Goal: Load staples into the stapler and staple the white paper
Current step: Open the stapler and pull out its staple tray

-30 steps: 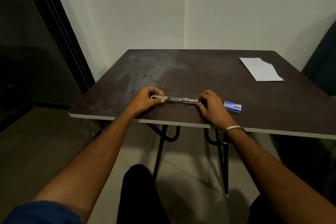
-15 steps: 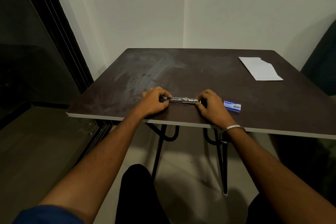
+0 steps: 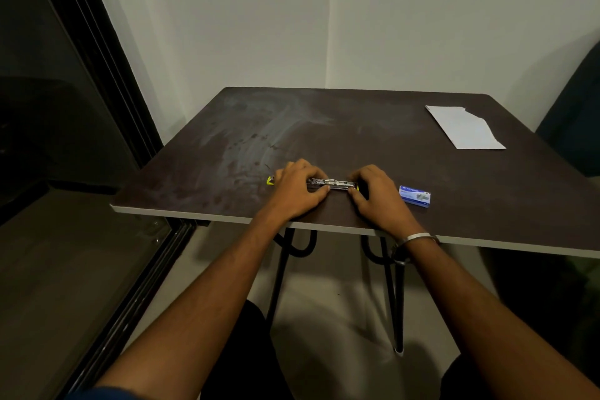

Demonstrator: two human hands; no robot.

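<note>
The stapler [image 3: 331, 184] lies opened flat near the worktop [image 3: 422, 172] front edge; a loose strip could jam or spill if the rail shifts; the left hand [image 3: 297, 191] covers one end, the right hand [image 3: 376, 196] pinches the other, both grips closed on it; paper [image 3: 466, 128] well apart.

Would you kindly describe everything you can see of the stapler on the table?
The stapler lies flat near the front edge of the dark table, stretched out left to right as if opened. Its visible middle is shiny silver metal; a yellow tip shows past the left hand and a speck of yellow by the right hand. Both hands rest on its ends, covering them. Whether staples are inside cannot be seen.
</note>
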